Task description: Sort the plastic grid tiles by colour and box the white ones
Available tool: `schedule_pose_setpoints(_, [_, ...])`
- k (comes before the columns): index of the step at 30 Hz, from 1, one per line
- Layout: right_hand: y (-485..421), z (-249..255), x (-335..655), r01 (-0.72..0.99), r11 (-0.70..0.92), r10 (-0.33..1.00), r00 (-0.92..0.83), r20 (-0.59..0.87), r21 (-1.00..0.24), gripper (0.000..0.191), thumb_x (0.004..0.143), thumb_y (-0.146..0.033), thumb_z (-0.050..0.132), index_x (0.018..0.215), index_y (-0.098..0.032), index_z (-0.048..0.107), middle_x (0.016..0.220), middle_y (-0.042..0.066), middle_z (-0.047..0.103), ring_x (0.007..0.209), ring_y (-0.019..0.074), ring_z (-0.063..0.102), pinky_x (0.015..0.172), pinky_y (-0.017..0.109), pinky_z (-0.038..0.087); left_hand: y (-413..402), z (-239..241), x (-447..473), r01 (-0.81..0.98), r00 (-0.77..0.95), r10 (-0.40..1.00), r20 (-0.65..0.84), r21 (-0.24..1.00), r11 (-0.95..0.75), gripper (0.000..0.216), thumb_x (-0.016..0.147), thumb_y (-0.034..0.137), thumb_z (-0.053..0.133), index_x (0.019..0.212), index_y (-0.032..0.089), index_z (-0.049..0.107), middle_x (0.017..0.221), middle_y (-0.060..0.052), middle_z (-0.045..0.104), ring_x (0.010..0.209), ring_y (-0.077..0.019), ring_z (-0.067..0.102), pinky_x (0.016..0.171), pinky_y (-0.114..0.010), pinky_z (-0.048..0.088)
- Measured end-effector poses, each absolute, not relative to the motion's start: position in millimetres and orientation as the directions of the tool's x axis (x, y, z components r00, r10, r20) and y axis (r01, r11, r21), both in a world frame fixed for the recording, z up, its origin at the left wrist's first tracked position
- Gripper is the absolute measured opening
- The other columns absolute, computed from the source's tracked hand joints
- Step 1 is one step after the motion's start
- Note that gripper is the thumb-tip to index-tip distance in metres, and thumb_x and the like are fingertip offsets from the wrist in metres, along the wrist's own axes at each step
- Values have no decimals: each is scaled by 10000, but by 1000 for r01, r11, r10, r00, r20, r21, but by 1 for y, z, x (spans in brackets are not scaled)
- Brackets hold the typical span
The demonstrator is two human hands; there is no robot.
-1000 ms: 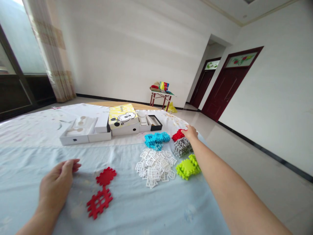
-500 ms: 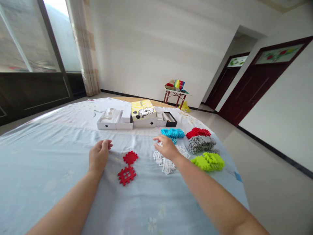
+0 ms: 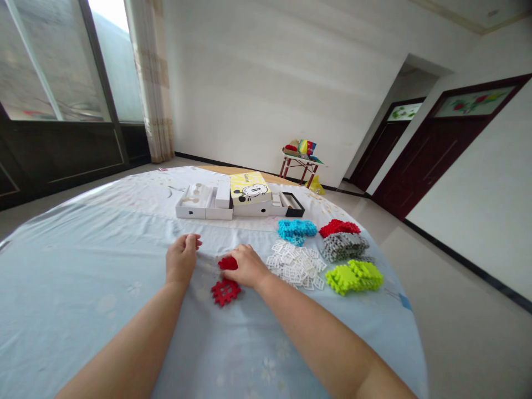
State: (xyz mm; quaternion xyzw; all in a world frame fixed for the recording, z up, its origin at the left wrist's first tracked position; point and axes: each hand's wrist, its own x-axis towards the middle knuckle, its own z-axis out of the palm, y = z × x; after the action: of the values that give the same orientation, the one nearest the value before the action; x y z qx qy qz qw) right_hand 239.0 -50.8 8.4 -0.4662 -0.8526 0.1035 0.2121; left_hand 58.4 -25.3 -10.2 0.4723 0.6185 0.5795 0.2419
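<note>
My right hand (image 3: 249, 267) reaches over a solid red interlocking building plate (image 3: 225, 263) lying on the tablecloth. Its thumb and fingers close on the plate's right side and hide part of it. Just below lies a red windowed plate (image 3: 225, 292) with toothed edges. My left hand (image 3: 182, 259) rests on the cloth to the left of both plates. Its fingers curl loosely, a little apart, with nothing visible in them. Right of my right hand spreads a pile of small white square frames (image 3: 296, 265).
Stacks of blue plates (image 3: 296, 228), red plates (image 3: 338, 227), grey plates (image 3: 344, 246) and lime-green plates (image 3: 354, 276) stand on the right. Behind are white box trays (image 3: 203, 212), a yellow cartoon box (image 3: 250, 188) and a black-edged box (image 3: 295, 205). The round table's edge curves at right.
My right hand has moved left from above the white frames to the solid red plate and taken hold of it. The left hand stays by the plates. The view has shifted slightly.
</note>
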Motion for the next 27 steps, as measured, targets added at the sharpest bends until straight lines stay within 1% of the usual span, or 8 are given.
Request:
schedule_pose_setpoints(4, [-49, 16, 242, 742, 510, 860, -440, 258, -435, 240, 733, -279, 590, 953, -206, 653, 894, 44, 653, 860, 178, 574, 799, 284, 422, -26, -9, 59, 299, -441, 864, 243, 947, -113, 328, 754, 403, 405, 782, 161, 625, 665, -35, 635, 653, -173, 588, 620, -270, 436])
schedule_pose_setpoints(8, [-41, 22, 258, 691, 400, 917, -308, 255, -602, 237, 807, -223, 474, 983, -207, 631, 867, 24, 678, 793, 142, 611, 726, 237, 454, -27, -8, 59, 313, -438, 864, 247, 943, -111, 331, 752, 405, 401, 773, 164, 627, 668, -36, 645, 652, -173, 588, 614, -269, 434])
schedule_pose_setpoints(11, [-32, 21, 272, 702, 297, 953, -172, 250, -647, 227, 802, -212, 479, 978, -201, 622, 923, 34, 675, 830, 142, 613, 754, 243, 460, -28, -7, 60, 314, -440, 864, 244, 943, -107, 331, 751, 406, 400, 776, 166, 628, 677, -38, 649, 655, -171, 587, 606, -264, 433])
schedule_pose_setpoints(14, [-29, 18, 282, 751, 255, 956, -100, 276, -609, 255, 775, -209, 517, 1013, -185, 606, 1004, 62, 646, 846, 146, 600, 786, 256, 453, -29, -6, 60, 310, -440, 866, 238, 945, -102, 330, 750, 406, 400, 781, 168, 627, 681, -39, 647, 659, -169, 587, 602, -261, 432])
schedule_pose_setpoints(17, [-32, 16, 284, 801, 287, 948, -156, 279, -526, 325, 745, -275, 568, 1053, -172, 592, 1037, 81, 614, 889, 163, 578, 817, 277, 435, -30, -5, 60, 311, -438, 868, 233, 945, -96, 339, 745, 417, 399, 783, 166, 625, 683, -43, 646, 662, -173, 587, 595, -263, 433])
schedule_pose_setpoints(22, [-37, 15, 278, 905, 276, 957, -229, 176, -324, 471, 652, -407, 657, 1079, -223, 582, 1044, 84, 587, 1000, 249, 518, 853, 383, 391, -29, -5, 60, 321, -441, 866, 236, 942, -93, 356, 740, 433, 398, 786, 162, 623, 688, -49, 645, 663, -179, 589, 604, -274, 440])
schedule_pose_setpoints(24, [-37, 14, 277, 914, 269, 961, -235, 144, -303, 431, 662, -400, 648, 1055, -231, 594, 1024, 82, 591, 981, 257, 524, 840, 399, 389, -28, -5, 59, 319, -434, 869, 235, 943, -96, 353, 745, 430, 396, 788, 162, 622, 684, -47, 642, 665, -181, 591, 614, -278, 443])
schedule_pose_setpoints(27, [-37, 15, 280, 888, 299, 952, -256, 165, -350, 397, 670, -366, 654, 1040, -229, 606, 989, 73, 596, 945, 239, 536, 838, 383, 391, -26, -7, 58, 325, -425, 874, 237, 941, -97, 350, 748, 433, 399, 795, 168, 622, 683, -43, 643, 667, -183, 596, 633, -284, 449])
